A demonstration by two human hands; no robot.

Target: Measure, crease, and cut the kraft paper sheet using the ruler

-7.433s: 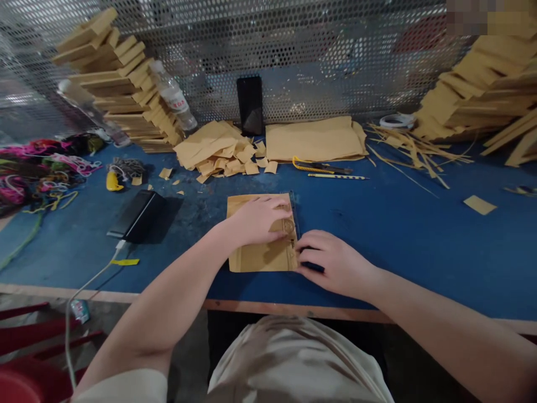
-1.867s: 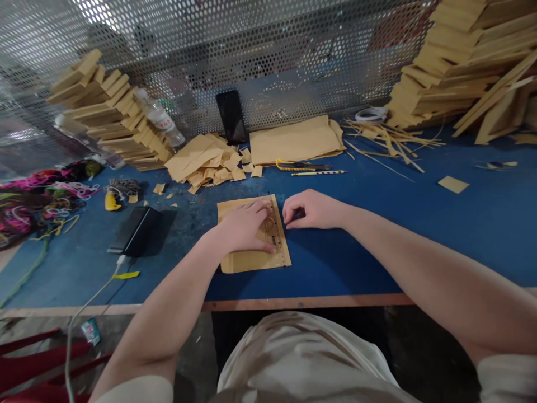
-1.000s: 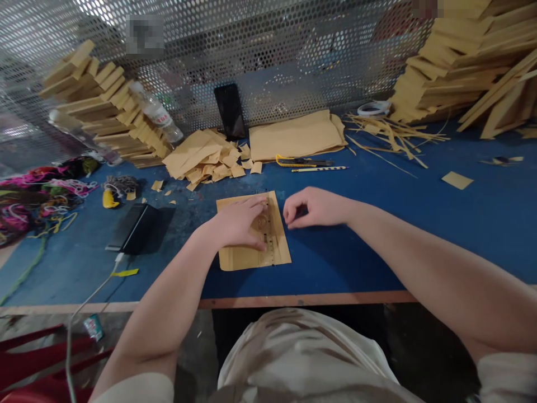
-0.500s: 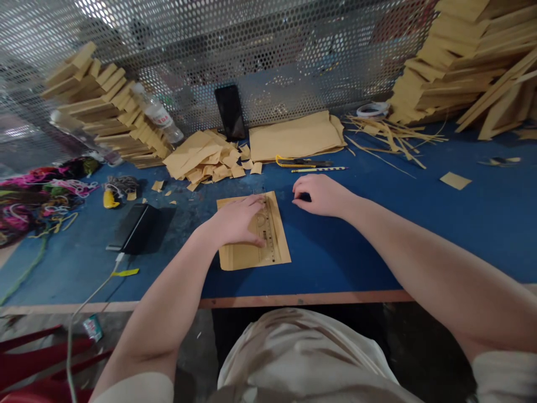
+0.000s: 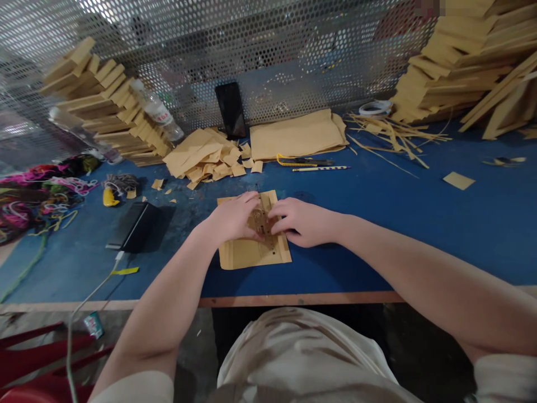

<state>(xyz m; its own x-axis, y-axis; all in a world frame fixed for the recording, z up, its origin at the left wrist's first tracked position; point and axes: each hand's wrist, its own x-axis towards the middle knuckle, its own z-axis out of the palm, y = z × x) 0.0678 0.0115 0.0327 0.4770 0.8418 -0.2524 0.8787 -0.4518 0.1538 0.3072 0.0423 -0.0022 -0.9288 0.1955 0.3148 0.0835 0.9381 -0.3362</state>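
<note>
A brown paper sheet [image 5: 247,258] lies on the blue table [image 5: 377,235] near its front edge. A clear ruler [image 5: 264,225] rests slanted on the sheet's right part. My left hand [image 5: 232,218] lies on the sheet, fingers stretched onto the ruler's left side. Coming in from the right, my right hand [image 5: 302,222] has its fingertips closed on the ruler. Both hands meet over the sheet's upper right corner.
Behind are paper scraps [image 5: 205,158], a flat paper stack [image 5: 297,134], a yellow cutter [image 5: 293,162], a pencil [image 5: 321,168] and a phone [image 5: 230,110] against the mesh wall. A black box [image 5: 133,226] and coloured cords [image 5: 33,190] lie left. Folded paper piles [image 5: 470,61] stand at the right.
My right hand has come back from the bare table beyond the sheet and taken hold of the ruler. The ruler now lies more slanted. My left hand stays on the sheet.
</note>
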